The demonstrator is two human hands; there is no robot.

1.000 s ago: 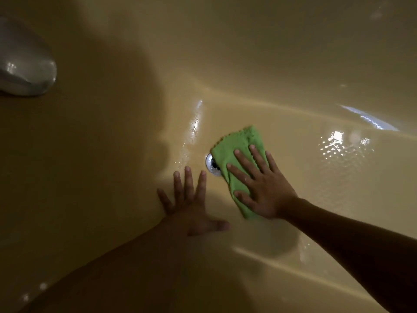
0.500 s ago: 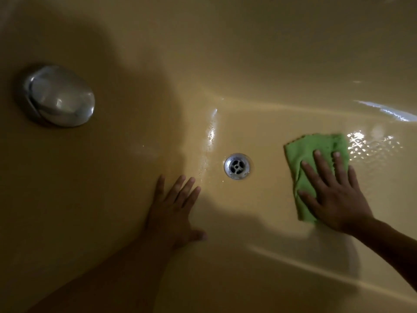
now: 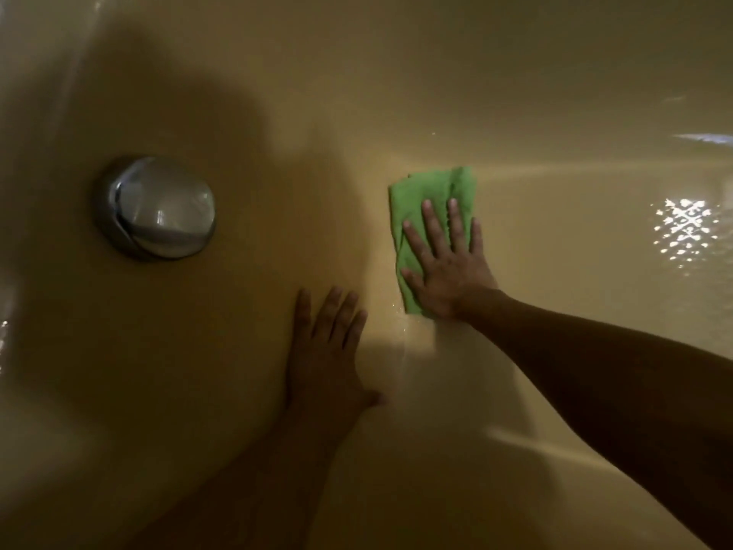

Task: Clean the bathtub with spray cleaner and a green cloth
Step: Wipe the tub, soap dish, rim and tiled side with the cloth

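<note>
I look down into a cream-yellow bathtub [image 3: 555, 73]. My right hand [image 3: 446, 264] presses flat, fingers straight, on a folded green cloth [image 3: 428, 192] on the tub floor near its curved end. The cloth and hand cover the spot where the drain was, so the drain is hidden. My left hand [image 3: 329, 351] rests flat on the sloping end wall just left of the cloth, fingers straight and together. No spray bottle is in view.
A round chrome overflow cap [image 3: 158, 208] sits on the end wall at the left. Wet sheen and drops lie below the cloth. A bright patterned light reflection [image 3: 686, 228] shows on the tub floor at the right. My shadow darkens the left half.
My right hand has slid the green cloth left, from right of the drain back over it. The drain is now covered. My left hand stays planted on the end wall.
</note>
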